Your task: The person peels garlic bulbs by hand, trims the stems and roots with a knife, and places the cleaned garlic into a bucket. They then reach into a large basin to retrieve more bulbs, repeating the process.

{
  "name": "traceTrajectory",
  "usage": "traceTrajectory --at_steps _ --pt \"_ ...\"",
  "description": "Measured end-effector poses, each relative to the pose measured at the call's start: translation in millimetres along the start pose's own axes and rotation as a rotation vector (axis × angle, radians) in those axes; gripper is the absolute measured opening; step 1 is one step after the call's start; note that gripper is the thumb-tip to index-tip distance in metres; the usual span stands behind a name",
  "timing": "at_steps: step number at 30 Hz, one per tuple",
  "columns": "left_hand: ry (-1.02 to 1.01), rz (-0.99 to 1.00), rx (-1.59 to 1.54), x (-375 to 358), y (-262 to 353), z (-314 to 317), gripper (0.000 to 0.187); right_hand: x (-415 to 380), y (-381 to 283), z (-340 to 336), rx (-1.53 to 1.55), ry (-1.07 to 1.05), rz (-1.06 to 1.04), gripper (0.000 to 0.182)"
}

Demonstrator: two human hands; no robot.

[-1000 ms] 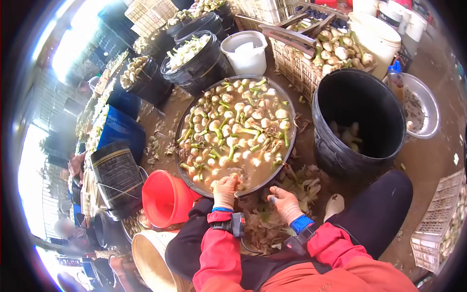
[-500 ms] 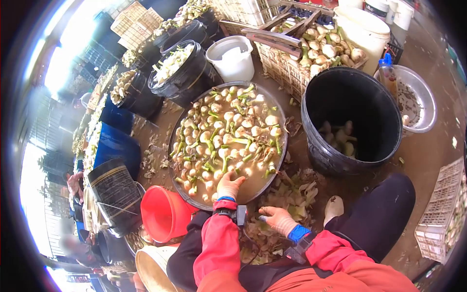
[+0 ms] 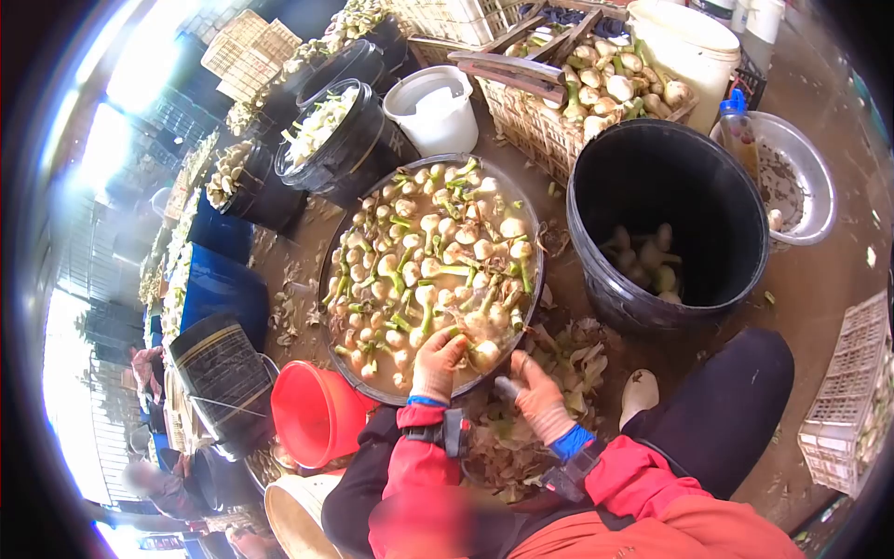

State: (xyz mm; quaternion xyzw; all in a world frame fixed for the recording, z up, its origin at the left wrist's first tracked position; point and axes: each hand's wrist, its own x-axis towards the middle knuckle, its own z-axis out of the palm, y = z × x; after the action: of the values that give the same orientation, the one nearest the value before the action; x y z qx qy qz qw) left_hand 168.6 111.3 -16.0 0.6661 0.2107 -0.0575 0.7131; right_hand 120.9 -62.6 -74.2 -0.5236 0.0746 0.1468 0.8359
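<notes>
A wide round tub (image 3: 328, 270) holds murky water crowded with onions (image 3: 424, 244), pale round bulbs with green stems. At its near edge my left hand (image 3: 436, 371), in an orange-and-white glove, is closed on an onion (image 3: 484, 356), the bulb showing beside the fingertips. Just right of the rim is my right hand (image 3: 540, 399), gloved alike, fingers curled round a small grey blade-like tool (image 3: 508, 387). Its exact kind I cannot tell. Below both hands lies a heap of peeled skins and leaves (image 3: 507, 438).
Right of the tub stands a big black bucket (image 3: 596, 270) with several peeled onions inside. Behind it are a crate (image 3: 531, 130) of onions and a white bucket (image 3: 698, 56). A red bucket (image 3: 317, 415) sits at left. A grey basin (image 3: 819, 177) and bottle (image 3: 738, 135) stand at right.
My left hand has closed on an onion at the tub's near edge. My right hand has risen toward the rim and the left hand. The view has shifted slightly.
</notes>
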Motion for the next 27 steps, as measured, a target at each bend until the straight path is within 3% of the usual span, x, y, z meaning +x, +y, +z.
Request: traceTrajectory --at_steps 1,2,3,5,7,9,10,11,13,19,22,23,25,26,27 --pt "0.007 -0.005 -0.023 -15.5 2.7 3.2 0.026 4.5 -13.7 1.3 0.331 -0.034 0.074 0.048" --pt "-0.024 -0.028 -0.094 -31.4 5.1 7.8 0.026 3.4 -25.7 6.5 0.033 -0.058 -0.075 0.05" --pt "-0.055 -0.051 -0.165 -46.3 5.6 13.5 0.027 -3.1 -46.1 10.8 0.032 -0.062 -0.073 0.05" --pt "-0.004 0.031 -0.167 -77.2 14.3 37.5 0.036 -17.9 -72.9 13.8 0.281 -0.234 0.353 0.046" --pt "-0.04 0.077 -0.044 -103.2 5.4 49.1 0.05 -22.9 -67.3 10.2 0.344 -0.299 0.391 0.043" --pt "0.12 0.358 0.408 -113.6 -23.6 46.6 0.067 -26.7 -67.5 6.3 0.453 -0.322 0.444 0.04" --pt "0.138 0.365 0.451 -118.2 -27.3 42.7 0.067 -30.8 -73.5 5.9 0.431 -0.329 0.511 0.039" --pt "0.158 0.371 0.49 -123.3 -31.2 38.3 0.067 -31.8 -70.0 6.8 0.426 -0.335 0.514 0.039" --pt "0.199 0.41 0.628 -137.0 -20.7 40.0 0.065 -31.4 -64.0 11.1 0.088 -0.441 0.204 0.04" --pt "0.314 0.4 0.944 -157.4 -15.8 56.1 0.062 -39.1 -58.3 13.5 -0.019 -0.389 0.224 0.04" --pt "0.311 0.349 1.087 -160.9 -14.1 59.0 0.059 -37.8 -47.2 12.7 -0.277 -0.36 0.168 0.04" --pt "0.312 0.35 1.084 -157.7 -22.8 52.4 0.059 -37.5 -44.4 12.5 -0.332 -0.345 0.137 0.038" --pt "0.181 0.377 0.425 -152.2 -31.2 42.3 0.06 -36.1 -42.8 12.5 -0.389 -0.335 0.107 0.036" --pt "0.116 0.223 -0.029 -155.7 -37.3 40.5 0.052 -33.9 -42.6 11.8 -0.322 -0.375 0.081 0.035" --pt "0.121 0.223 -0.03 -158.3 -34.5 39.6 0.052 -32.9 -48.5 14.5 -0.252 -0.414 0.056 0.034"
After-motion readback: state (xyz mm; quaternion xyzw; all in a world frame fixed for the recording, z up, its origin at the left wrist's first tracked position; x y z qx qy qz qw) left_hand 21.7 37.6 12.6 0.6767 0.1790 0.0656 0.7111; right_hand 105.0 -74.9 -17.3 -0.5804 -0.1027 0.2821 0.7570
